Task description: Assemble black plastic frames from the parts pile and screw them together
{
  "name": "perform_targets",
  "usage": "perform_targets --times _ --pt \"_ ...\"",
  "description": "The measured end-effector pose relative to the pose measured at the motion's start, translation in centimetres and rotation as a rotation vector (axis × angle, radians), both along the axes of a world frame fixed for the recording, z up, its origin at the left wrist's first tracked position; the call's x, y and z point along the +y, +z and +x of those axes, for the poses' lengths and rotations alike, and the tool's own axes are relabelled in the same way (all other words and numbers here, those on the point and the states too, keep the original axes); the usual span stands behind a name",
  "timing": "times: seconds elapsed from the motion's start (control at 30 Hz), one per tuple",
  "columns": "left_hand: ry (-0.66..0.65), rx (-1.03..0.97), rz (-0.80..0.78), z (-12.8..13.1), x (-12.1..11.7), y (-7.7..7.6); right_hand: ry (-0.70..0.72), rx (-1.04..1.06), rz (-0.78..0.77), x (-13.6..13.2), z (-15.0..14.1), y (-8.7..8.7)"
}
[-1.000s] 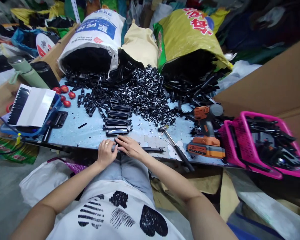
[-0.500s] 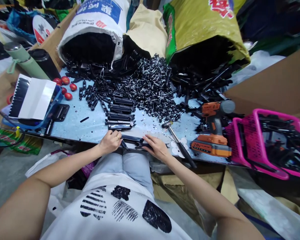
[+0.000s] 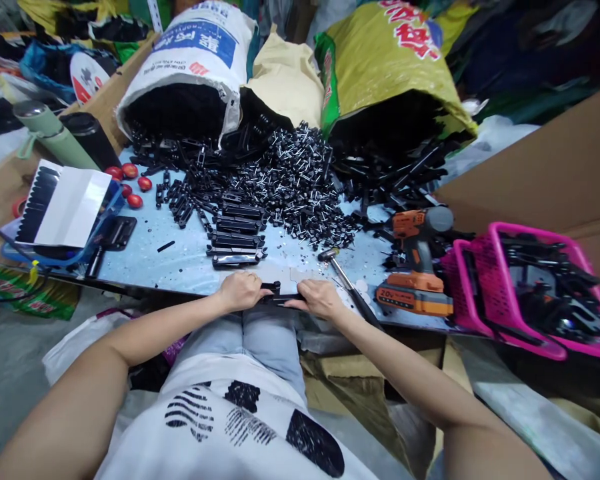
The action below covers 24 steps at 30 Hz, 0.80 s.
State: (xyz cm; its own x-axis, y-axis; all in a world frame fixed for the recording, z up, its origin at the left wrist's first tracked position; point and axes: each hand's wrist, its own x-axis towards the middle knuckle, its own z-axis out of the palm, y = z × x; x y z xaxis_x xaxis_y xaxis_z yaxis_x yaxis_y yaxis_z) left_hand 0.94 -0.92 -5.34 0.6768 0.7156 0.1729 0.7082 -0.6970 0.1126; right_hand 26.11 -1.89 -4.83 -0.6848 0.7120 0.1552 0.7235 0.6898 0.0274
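Note:
At the table's near edge, my left hand (image 3: 243, 291) and my right hand (image 3: 321, 297) are both closed around a black plastic part (image 3: 280, 297), one at each end. Much of the part is covered by my fingers, so I cannot make out its exact kind. Just beyond my left hand lies a row of long black plastic pieces (image 3: 237, 241), set side by side. A hammer (image 3: 347, 283) with a dark handle rests to the right of my right hand. Behind it all is a heap of small black pieces with metal pins (image 3: 300, 180).
An orange cordless drill (image 3: 417, 260) stands right of the hammer, beside a pink basket (image 3: 490, 280) of black parts. Open sacks, one white (image 3: 195, 53) and one yellow (image 3: 385, 67), spill parts at the back. Left are a blue tray (image 3: 97, 230), red fruits (image 3: 135, 201) and a green bottle (image 3: 55, 133).
My left hand has moved slightly right and toward my right hand, with its fingers now wrapped round the part. The long black piece that showed between my hands is now mostly covered.

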Motion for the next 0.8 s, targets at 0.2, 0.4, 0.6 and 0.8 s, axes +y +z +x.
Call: perform_targets --times 0.2,0.4,0.6,0.8 --pt "-0.170 -0.478 -0.053 -2.6 -3.3 5.3 0.413 0.388 -0.166 -2.1 -2.7 7.2" --pt "-0.319 -0.951 -0.342 -1.7 -8.4 9.7 0.669 0.833 -0.513 -5.8 -5.8 8.0" --pt "-0.104 -0.964 -0.124 0.3 -10.5 7.6 0.091 0.769 -0.357 -6.1 -12.7 0.5" --pt "0.138 -0.672 0.263 -0.9 -7.9 2.0 -0.347 0.978 -0.086 -1.4 -12.9 -0.5"
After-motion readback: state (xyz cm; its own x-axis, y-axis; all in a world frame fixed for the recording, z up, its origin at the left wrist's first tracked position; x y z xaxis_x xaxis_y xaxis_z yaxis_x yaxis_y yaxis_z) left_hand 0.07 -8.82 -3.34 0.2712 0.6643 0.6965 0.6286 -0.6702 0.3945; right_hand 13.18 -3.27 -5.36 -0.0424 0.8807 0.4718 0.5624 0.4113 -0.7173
